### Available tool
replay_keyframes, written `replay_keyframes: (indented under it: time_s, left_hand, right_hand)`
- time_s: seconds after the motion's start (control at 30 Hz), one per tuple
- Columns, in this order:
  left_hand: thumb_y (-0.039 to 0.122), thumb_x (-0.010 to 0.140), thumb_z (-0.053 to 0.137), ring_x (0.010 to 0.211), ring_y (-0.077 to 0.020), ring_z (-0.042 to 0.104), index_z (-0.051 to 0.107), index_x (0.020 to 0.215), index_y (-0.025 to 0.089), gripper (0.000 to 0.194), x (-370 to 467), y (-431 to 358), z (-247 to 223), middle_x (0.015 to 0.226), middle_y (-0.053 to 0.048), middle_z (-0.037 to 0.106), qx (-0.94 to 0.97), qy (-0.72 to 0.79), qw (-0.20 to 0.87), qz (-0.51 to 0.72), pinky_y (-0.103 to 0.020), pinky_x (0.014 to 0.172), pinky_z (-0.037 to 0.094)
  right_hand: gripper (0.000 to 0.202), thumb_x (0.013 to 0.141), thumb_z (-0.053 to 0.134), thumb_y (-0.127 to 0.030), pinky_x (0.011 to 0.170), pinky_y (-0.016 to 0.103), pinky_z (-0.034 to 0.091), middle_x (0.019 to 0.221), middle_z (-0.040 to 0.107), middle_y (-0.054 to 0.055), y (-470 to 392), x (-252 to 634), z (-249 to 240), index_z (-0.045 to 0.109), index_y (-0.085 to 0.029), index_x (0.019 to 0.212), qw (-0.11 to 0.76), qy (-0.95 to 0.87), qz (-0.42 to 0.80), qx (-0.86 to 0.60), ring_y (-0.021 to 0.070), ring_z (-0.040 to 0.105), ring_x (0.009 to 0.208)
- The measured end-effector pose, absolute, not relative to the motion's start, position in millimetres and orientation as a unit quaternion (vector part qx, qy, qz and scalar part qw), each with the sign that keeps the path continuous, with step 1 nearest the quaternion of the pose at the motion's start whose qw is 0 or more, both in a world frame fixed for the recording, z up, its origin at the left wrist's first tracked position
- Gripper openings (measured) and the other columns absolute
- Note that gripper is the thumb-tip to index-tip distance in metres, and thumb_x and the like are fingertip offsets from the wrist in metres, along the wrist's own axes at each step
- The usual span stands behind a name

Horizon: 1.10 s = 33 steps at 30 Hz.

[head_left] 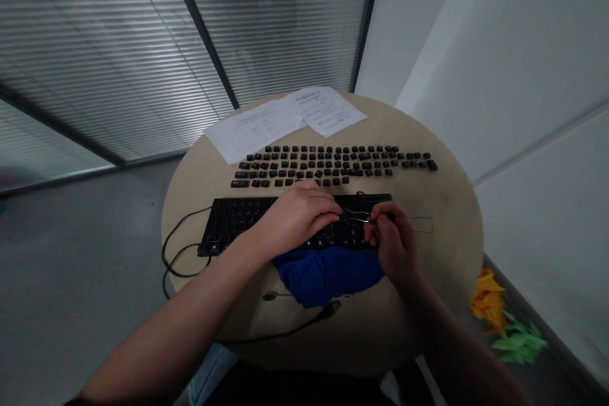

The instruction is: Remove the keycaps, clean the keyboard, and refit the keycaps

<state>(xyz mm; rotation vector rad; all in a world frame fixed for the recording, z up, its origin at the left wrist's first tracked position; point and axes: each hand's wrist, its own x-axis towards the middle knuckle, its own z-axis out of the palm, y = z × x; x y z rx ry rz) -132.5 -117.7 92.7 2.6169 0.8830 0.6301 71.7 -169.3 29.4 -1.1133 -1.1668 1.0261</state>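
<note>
A black keyboard [238, 222] lies across the table, many of its keycaps off. My right hand [394, 238] is closed around a wire keycap puller [421, 223], whose thin prongs point left over the keyboard. Just beyond the prong tips, my left hand [304, 212] pinches a small black keycap [343, 212], partly hidden by the fingers. Loose black keycaps [304, 165] are laid out in rows behind the keyboard. Against the keyboard's front edge is a crumpled blue cloth [328, 273], between my forearms.
Printed paper sheets [328, 111] lie at the back of the round wooden table [447, 203]. A black cable [171, 241] loops over its left edge. A USB plug [328, 311] and a small brush-like tool [271, 296] lie in front. Orange and green decorations [490, 301] are at lower right.
</note>
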Motion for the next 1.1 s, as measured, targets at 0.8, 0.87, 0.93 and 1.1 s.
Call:
replay_keyframes:
  time_s: [0.8,0.87,0.93,1.1]
  left_hand:
    - [0.026,0.089,0.066,0.095,-0.0277,0.062,0.079,0.093,0.022,0.014,-49.0,-4.0,27.6,0.089,-0.008,0.076,0.897,0.430,0.014,0.104,-0.042,0.088,0.044]
    - [0.027,0.088,0.067,0.095,-0.0274,0.062,0.079,0.092,0.022,0.013,-50.8,-3.2,23.4,0.088,-0.009,0.076,0.897,0.432,0.002,0.096,-0.042,0.088,0.043]
    - [0.027,0.088,0.067,0.094,-0.0272,0.062,0.079,0.091,0.022,0.013,-52.5,-3.7,21.0,0.088,-0.009,0.076,0.896,0.434,-0.003,0.090,-0.041,0.087,0.042]
    - [0.027,0.088,0.068,0.096,-0.0279,0.062,0.078,0.091,0.022,0.012,-51.4,-4.3,18.7,0.091,-0.008,0.076,0.897,0.431,0.000,0.098,-0.042,0.086,0.042]
  right_hand:
    - [0.007,0.087,0.047,-0.025,0.043,0.021,0.028,0.059,0.042,-0.007,-142.5,120.2,17.5,0.049,-0.023,0.080,0.725,-0.391,0.261,-0.503,0.0098,0.038,0.047]
    - [0.006,0.086,0.048,-0.026,0.043,0.021,0.029,0.059,0.042,-0.007,-141.3,119.7,17.0,0.049,-0.023,0.080,0.725,-0.387,0.263,-0.506,0.0096,0.039,0.047]
    - [0.006,0.086,0.048,-0.026,0.043,0.021,0.029,0.060,0.043,-0.006,-141.0,118.7,16.8,0.049,-0.023,0.081,0.718,-0.389,0.268,-0.510,0.0096,0.039,0.047]
    - [0.008,0.088,0.046,-0.028,0.044,0.021,0.030,0.060,0.042,-0.006,-143.9,118.5,18.7,0.049,-0.024,0.081,0.708,-0.404,0.268,-0.513,0.0101,0.039,0.047]
